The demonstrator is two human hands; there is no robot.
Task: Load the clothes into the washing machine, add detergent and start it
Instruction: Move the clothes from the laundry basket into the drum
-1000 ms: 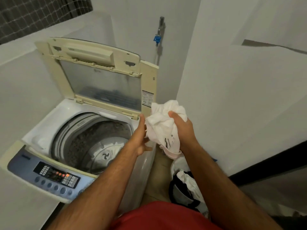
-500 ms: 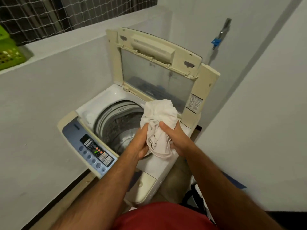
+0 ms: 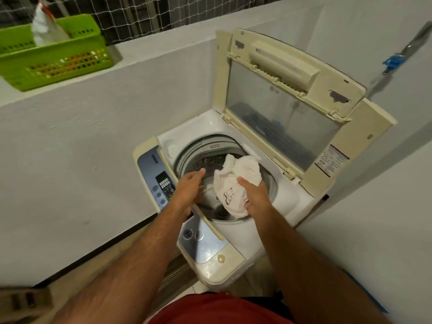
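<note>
My right hand (image 3: pixel 256 195) grips the bunched white cloth (image 3: pixel 236 181) over the open washer (image 3: pixel 233 230) drum (image 3: pixel 198 160), while my left hand (image 3: pixel 189 188) hovers beside it, fingers loosely spread, holding nothing.

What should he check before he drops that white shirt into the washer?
1. Lid up and out of the way: ok, it stands open.
2. White shirt over the tub opening: ok.
3. Right hand holds the shirt: ok, its fingers grip the cloth.
4. Left hand clear of the shirt: ok, it is open and apart from it, over the tub's near rim.
5. Tub free of stray things: cannot tell, shirt and hands hide much of it.
6. Detergent within reach: cannot tell, none can be made out here.
</note>
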